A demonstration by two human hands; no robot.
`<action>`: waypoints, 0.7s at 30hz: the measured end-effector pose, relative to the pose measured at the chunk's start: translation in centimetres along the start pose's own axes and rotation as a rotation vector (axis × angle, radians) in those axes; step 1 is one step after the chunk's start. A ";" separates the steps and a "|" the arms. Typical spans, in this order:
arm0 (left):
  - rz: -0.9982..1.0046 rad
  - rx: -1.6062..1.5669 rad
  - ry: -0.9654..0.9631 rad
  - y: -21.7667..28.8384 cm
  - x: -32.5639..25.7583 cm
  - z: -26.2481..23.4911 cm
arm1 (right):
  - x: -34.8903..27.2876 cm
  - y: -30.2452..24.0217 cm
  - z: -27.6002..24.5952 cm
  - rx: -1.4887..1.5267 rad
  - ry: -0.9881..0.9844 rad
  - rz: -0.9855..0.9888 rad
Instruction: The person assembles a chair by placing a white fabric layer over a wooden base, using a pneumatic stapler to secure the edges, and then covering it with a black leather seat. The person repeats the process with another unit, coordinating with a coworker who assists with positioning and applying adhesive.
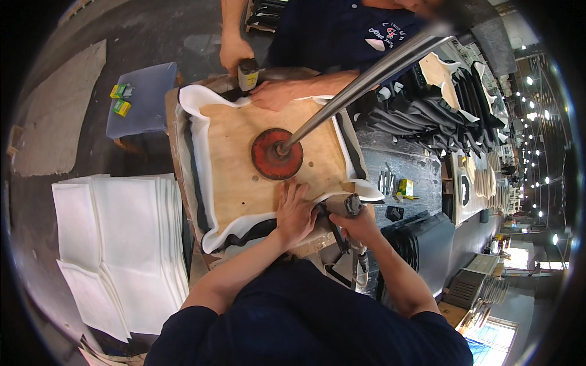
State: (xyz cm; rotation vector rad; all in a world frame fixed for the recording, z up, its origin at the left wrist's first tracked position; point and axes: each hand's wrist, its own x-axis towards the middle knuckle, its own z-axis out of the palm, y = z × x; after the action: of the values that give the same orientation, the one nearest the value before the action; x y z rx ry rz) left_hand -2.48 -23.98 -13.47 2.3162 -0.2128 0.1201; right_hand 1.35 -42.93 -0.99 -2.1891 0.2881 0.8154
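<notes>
A plywood panel (pixel 238 171) lies in front of me, with white padding (pixel 197 131) and black cover material (pixel 259 230) around its edges. My left hand (pixel 296 211) rests at the near edge, its fingers stretched over the wood and its thumb beside the cover. My right hand (pixel 361 226) is closed around a staple gun (pixel 343 205), its head close to the panel's near right edge. A red round disc (pixel 268 160) on a slanting metal rod (pixel 360 85) sits on the middle of the panel. My right palm is partly hidden behind the tool.
Across the panel a co-worker holds another staple gun (pixel 248 74), the other hand (pixel 281 93) on the far edge. White padding sheets (pixel 122 238) stand at left, near a stool (pixel 143 91) with small boxes. Black covers (pixel 421 110) and dark panels (pixel 421 244) lie at right.
</notes>
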 end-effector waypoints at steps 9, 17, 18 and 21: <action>-0.051 -0.040 -0.041 0.3 0.0 -0.2 | 0.0 -0.3 1.1 -0.022 -0.001 0.019; 0.069 0.068 0.090 0.2 -2.0 -1.1 | 0.3 0.6 1.3 0.038 0.032 0.013; 0.070 0.062 0.096 -0.1 -2.0 -1.0 | 0.3 0.5 1.2 0.082 0.014 -0.004; 0.025 0.039 0.069 -0.4 -1.7 -0.9 | -0.4 0.6 1.3 0.069 -0.003 -0.005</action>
State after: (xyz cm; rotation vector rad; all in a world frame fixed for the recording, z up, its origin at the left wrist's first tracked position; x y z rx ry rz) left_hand -4.13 -22.91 -13.40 2.3442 -0.2062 0.2177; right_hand 0.20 -42.38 -1.77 -2.1229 0.3041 0.7946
